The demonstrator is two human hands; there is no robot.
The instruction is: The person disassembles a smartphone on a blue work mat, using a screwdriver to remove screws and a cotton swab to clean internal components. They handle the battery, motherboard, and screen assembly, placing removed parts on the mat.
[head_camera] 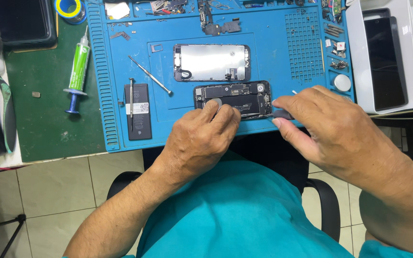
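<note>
Left hand (201,138) pinning opened phone body (233,99), fingers closed flat; right hand (321,124) pinching dark tool (282,114). Light, fragile; gripping by rigid edges looking safest.

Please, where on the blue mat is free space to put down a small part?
The blue mat is bare between the screen panel and its dotted grid on the right. A smaller bare patch lies between the battery and the left hand. The top edge trays are crowded, and both hands, left and right hand, cover the open phone.
</note>
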